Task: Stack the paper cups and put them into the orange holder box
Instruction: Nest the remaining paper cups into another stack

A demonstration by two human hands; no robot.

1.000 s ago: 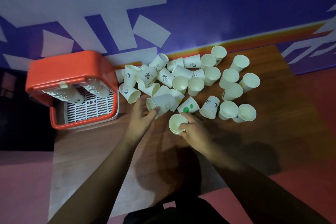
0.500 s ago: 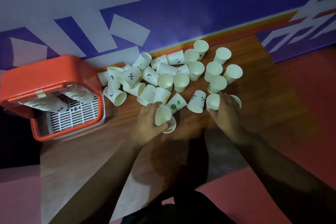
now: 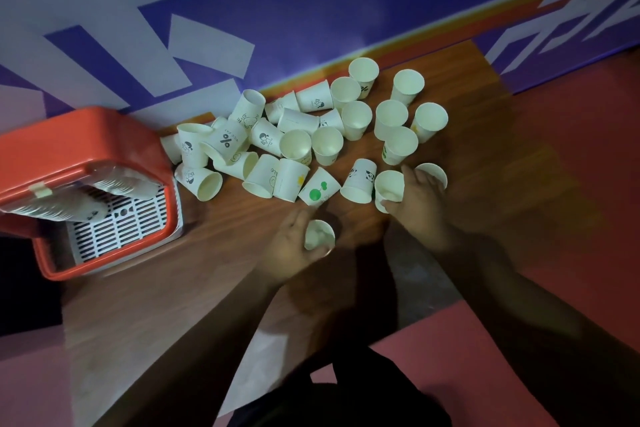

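Note:
Several white paper cups lie and stand scattered across the far half of the wooden table. My left hand holds a small stack of cups near the table's middle. My right hand grips an upright cup at the right end of the pile, with another cup just behind its fingers. The orange holder box sits at the left edge, and two stacked rows of cups lie inside it over a white grille.
A blue and white wall runs right behind the cups. The table's right edge drops to a red floor. A cup with a green print lies on its side between my hands.
My left hand has drawn the stacked cups a little toward me. My right hand, which had reached to the right end of the pile, now closes on an upright cup there.

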